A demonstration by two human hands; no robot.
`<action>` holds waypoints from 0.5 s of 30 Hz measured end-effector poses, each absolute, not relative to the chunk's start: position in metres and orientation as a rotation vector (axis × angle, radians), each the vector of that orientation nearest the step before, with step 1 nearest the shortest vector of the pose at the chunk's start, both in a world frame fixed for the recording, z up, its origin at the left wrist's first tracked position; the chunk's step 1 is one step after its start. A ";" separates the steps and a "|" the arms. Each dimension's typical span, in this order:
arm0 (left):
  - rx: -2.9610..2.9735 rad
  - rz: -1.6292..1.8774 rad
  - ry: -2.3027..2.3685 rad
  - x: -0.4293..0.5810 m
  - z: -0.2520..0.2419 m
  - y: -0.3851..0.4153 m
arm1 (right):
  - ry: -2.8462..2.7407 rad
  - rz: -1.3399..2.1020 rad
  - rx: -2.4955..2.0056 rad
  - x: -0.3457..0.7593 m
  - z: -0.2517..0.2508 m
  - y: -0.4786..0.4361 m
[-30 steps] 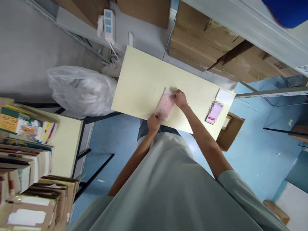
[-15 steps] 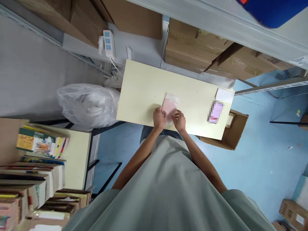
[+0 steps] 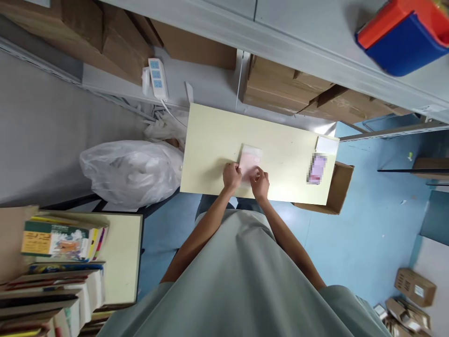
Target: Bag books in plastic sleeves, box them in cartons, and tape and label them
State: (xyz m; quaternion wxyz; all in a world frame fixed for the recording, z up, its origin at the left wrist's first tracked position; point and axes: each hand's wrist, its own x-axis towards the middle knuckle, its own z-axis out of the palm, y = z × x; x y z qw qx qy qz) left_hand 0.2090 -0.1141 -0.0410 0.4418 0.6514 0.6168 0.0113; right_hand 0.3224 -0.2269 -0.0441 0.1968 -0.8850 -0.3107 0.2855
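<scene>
A flat pink-and-white rectangular item (image 3: 249,159), about the size of a small book, lies on the pale yellow table (image 3: 210,135). Its upper end is whitish, and a small label-like patch sits near its right edge. My left hand (image 3: 232,177) is closed on its left edge, thumb toward the middle. At the lower right, my right hand (image 3: 260,183) has thumb and forefinger pinched together against the item; what exactly is between them is too small to make out. The lower end of the item is partly hidden between my hands.
A blurred-out purple object (image 3: 317,168) and a white card or box (image 3: 327,145) lie at the table's right end. An open cardboard box (image 3: 342,187) stands beyond it. Left are a plastic bag (image 3: 133,171), a power strip (image 3: 157,79) and books (image 3: 59,241). A shelf (image 3: 224,28) overhangs the back.
The view has shifted, so the table appears slightly lower and more of the shelf shows. My right fingers have curled into a tighter pinch; my left hand stays at the item's left edge.
</scene>
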 end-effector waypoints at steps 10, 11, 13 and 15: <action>1.625 0.122 1.552 0.131 -0.052 -0.021 | -0.967 0.739 -2.471 0.247 -0.061 -0.129; 1.616 0.136 1.562 0.123 -0.053 -0.009 | -0.980 0.730 -2.462 0.240 -0.063 -0.116; 1.588 0.183 1.587 0.110 -0.054 0.013 | -0.997 0.720 -2.450 0.229 -0.066 -0.091; 1.551 0.243 1.601 0.102 -0.055 0.031 | -0.997 0.729 -2.455 0.223 -0.067 -0.069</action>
